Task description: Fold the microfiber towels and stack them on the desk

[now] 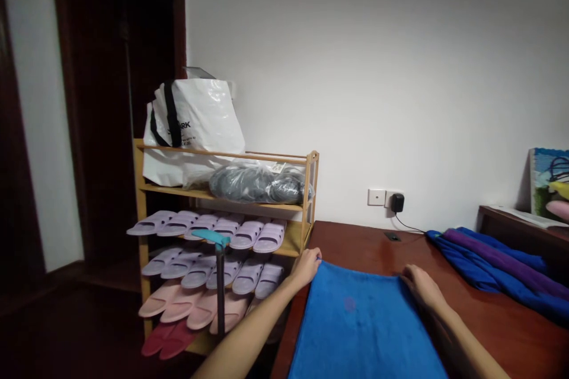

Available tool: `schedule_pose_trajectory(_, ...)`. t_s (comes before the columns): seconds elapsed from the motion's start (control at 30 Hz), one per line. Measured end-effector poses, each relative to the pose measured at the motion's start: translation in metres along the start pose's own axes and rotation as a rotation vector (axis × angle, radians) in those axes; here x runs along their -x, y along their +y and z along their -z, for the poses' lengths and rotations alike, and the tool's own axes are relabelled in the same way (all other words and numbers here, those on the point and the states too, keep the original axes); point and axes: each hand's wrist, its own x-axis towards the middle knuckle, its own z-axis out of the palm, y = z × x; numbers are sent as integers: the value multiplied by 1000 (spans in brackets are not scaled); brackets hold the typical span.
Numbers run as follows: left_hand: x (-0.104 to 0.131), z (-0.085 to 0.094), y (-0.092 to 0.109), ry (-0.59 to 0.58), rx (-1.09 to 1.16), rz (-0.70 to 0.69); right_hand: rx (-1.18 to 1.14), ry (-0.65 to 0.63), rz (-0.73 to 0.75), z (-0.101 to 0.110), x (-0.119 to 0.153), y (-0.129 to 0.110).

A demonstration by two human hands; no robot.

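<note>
A blue cloth [364, 320] with a small faint purple mark lies spread along the left side of the brown wooden desk [355, 240], running out of view at the bottom. My left hand [306, 266] pinches its far left corner by the desk's left edge. At the far right corner, my right hand [420, 284] has its fingers curled over the cloth's edge. The cloth's far edge stretches between both hands, sagging slightly in the middle.
More blue and purple cloths [502, 272] lie at the desk's right. A black plug adapter [397, 202] sits in the wall socket. Left of the desk stands a wooden shoe rack [306, 213] with several slippers [240, 234], a white bag [204, 112] and a teal-topped pole [220, 284] before it.
</note>
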Motion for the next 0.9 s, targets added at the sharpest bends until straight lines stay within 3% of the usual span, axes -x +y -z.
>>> schedule_pose_trajectory(0.17,15,-5,31,-73,-76,-192,82,2,81,-10,9,-53)
schedule_pose_trajectory(0.27,27,-20,51,-214,-83,-378,36,-131,231,-26,20,-95)
schedule_pose_trajectory(0.37,35,-32,56,-370,-109,-380,9,-284,250,-41,30,-114)
schedule_pose_trajectory(0.47,37,-32,46,-390,-113,-303,26,-336,178,-45,33,-102)
schedule_pose_trajectory(0.7,42,-18,32,-370,-104,-152,113,-326,-50,-24,39,-39)
schedule_pose_trajectory(0.9,44,-16,35,-382,-109,-137,142,-325,-92,-22,43,-25)
